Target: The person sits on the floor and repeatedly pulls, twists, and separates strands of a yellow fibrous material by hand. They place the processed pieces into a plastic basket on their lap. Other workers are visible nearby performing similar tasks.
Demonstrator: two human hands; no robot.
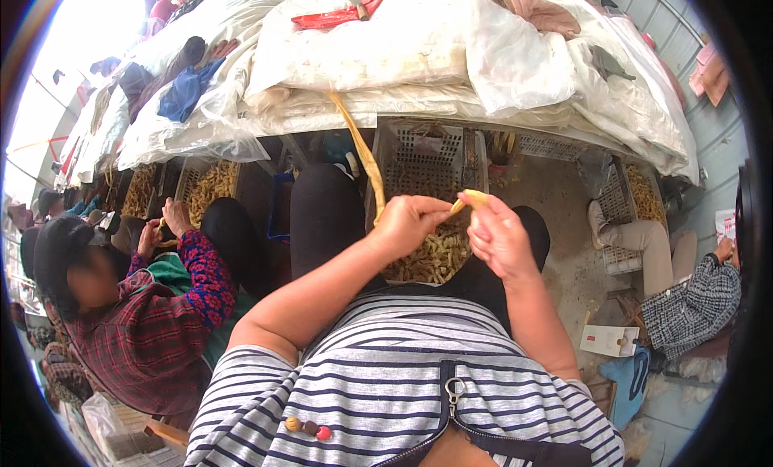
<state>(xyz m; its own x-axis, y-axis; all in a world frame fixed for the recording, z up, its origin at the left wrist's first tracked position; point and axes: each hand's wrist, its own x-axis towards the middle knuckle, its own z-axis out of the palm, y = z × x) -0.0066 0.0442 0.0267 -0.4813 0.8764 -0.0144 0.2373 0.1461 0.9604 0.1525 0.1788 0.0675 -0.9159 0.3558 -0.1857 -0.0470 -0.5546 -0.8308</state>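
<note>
A long, pliable yellowish strip point(364, 150) hangs from the edge of the covered table down to my left hand point(403, 226). My left thumb and fingertips pinch it. Its far end is bent over at the fingertips of my right hand point(498, 234), which grips it with the other fingers curled. The fingertips of both hands nearly meet there. Between my knees and below my hands stands a slotted plastic crate point(480, 159). Many short, twisted yellowish pieces point(432, 252) lie in its near part; whether each is knotted I cannot tell.
White plastic sheeting point(362, 56) covers the table, with a hammer point(357, 8) on a red bag and a blue cloth point(190, 89). A person point(139, 310) works close on my left; another point(688, 304) sits at right. A white box point(609, 340) lies nearby.
</note>
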